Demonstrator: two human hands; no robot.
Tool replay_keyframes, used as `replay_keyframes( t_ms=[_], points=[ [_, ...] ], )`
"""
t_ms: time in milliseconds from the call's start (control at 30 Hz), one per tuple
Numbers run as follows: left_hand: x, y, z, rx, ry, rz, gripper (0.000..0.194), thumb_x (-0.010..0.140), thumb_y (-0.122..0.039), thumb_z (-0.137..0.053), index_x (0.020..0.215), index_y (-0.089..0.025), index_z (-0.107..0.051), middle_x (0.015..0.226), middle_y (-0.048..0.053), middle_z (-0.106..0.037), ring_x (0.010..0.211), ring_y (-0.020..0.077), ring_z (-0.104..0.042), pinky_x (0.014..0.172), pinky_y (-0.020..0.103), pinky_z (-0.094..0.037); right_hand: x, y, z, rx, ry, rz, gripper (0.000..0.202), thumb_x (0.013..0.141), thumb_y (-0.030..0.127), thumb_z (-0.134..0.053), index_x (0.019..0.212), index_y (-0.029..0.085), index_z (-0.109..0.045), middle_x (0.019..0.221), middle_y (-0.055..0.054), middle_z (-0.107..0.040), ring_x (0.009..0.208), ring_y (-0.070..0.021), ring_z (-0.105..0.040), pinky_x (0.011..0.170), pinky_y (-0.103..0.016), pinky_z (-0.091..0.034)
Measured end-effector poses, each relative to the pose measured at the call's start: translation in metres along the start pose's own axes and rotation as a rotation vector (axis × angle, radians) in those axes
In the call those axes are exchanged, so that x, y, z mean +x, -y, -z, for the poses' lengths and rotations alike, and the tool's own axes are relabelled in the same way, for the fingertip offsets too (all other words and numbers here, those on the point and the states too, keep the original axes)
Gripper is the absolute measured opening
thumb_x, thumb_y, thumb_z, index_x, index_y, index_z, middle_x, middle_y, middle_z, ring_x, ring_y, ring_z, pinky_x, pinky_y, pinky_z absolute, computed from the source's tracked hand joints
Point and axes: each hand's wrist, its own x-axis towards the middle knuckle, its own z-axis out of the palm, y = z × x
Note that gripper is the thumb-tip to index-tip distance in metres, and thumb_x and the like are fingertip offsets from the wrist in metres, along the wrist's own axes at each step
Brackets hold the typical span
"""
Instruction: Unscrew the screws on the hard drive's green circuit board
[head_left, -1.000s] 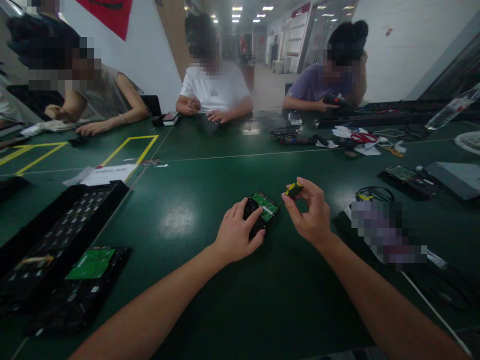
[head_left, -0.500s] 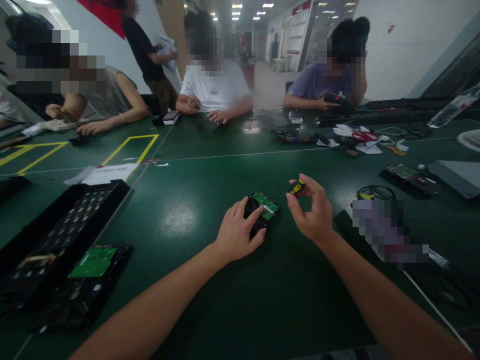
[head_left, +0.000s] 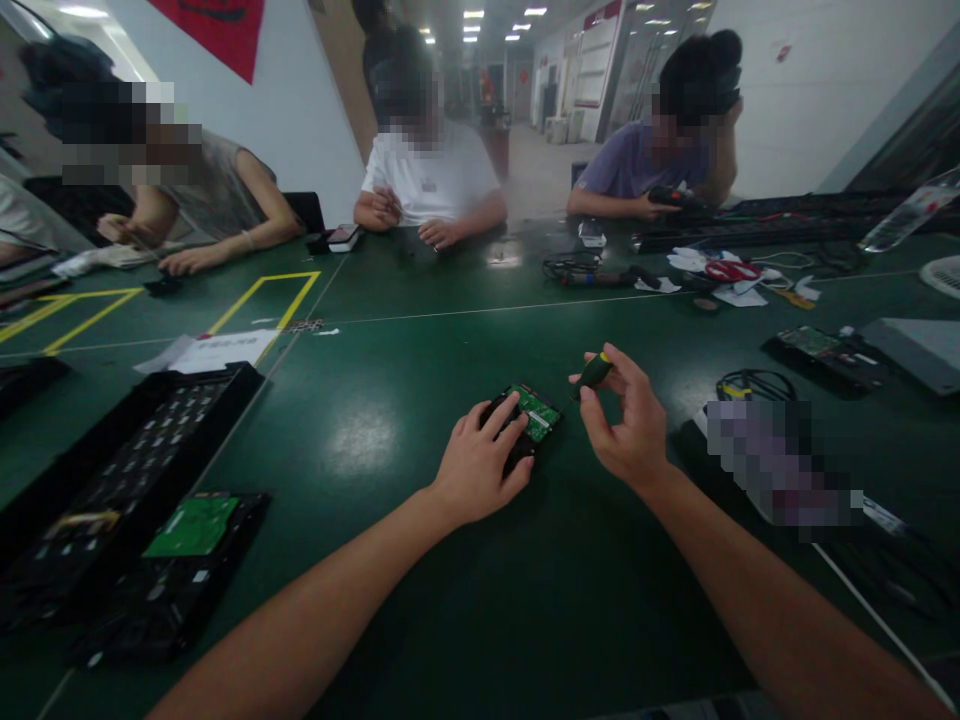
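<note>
A hard drive [head_left: 537, 412] with a green circuit board lies on the green table, board side up. My left hand [head_left: 484, 460] rests over its near left part, fingers across the top and thumb along the near edge, hiding much of the black casing. In my right hand [head_left: 626, 415] a screwdriver [head_left: 595, 371] with a dark green and yellow handle is pinched between thumb and fingers, tilted. Its thin shaft points down-left toward the drive's right edge; whether the tip touches the drive I cannot tell.
At left lie a long black tray [head_left: 142, 460] and a second drive [head_left: 191, 527] with a green board. On the right are a pouch-like item [head_left: 772, 455], cables and another board unit [head_left: 821, 355]. Several co-workers sit across the table [head_left: 420, 340].
The screwdriver handle has turned between my right fingers, now showing more dark green than yellow. My left fingers have shifted slightly on the drive. The standing person at back left is no longer seen there.
</note>
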Motion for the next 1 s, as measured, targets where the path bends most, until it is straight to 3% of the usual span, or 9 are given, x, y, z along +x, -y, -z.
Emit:
replay_keyframes(
  t_ms=[233, 467, 700, 1000],
  points=[
    [0.005, 0.002, 0.011, 0.025, 0.100, -0.068, 0.056, 0.102, -0.048, -0.055, 0.153, -0.025, -0.055, 0.176, 0.005, -0.034, 0.148, 0.0489, -0.039, 0.110, 0.068, -0.047, 0.001, 0.000, -0.001, -0.032, -0.046, 0.016, 0.069, 0.094, 0.026, -0.075, 0.156, 0.033, -0.046, 0.128, -0.010, -0.067, 0.089, -0.0231, -0.072, 0.079, -0.046, -0.069],
    [0.009, 0.004, 0.011, 0.038, 0.114, -0.074, 0.057, 0.101, -0.050, -0.056, 0.152, -0.024, -0.055, 0.171, 0.006, -0.043, 0.145, 0.0504, -0.042, 0.109, 0.068, -0.047, -0.002, 0.001, -0.002, 0.118, 0.013, -0.029, 0.066, 0.098, 0.020, -0.066, 0.158, 0.030, -0.041, 0.139, -0.013, -0.064, 0.104, -0.0254, -0.076, 0.093, -0.050, -0.069],
    [0.009, 0.004, 0.012, 0.000, 0.087, -0.062, 0.066, 0.097, -0.050, -0.062, 0.157, -0.027, -0.050, 0.168, 0.006, -0.047, 0.143, 0.0479, -0.043, 0.111, 0.066, -0.047, -0.001, -0.001, -0.004, 0.050, -0.064, 0.008, 0.069, 0.092, 0.021, -0.077, 0.153, 0.031, -0.047, 0.129, -0.010, -0.064, 0.092, -0.0225, -0.073, 0.078, -0.044, -0.070],
    [0.009, 0.001, 0.012, 0.010, 0.088, -0.033, 0.071, 0.097, -0.055, -0.060, 0.161, -0.026, -0.047, 0.166, 0.009, -0.049, 0.139, 0.0476, -0.046, 0.109, 0.067, -0.048, -0.002, 0.000, -0.002, 0.109, -0.007, -0.015, 0.066, 0.095, 0.019, -0.070, 0.155, 0.030, -0.043, 0.137, -0.012, -0.065, 0.101, -0.0255, -0.077, 0.087, -0.049, -0.070]
  ],
)
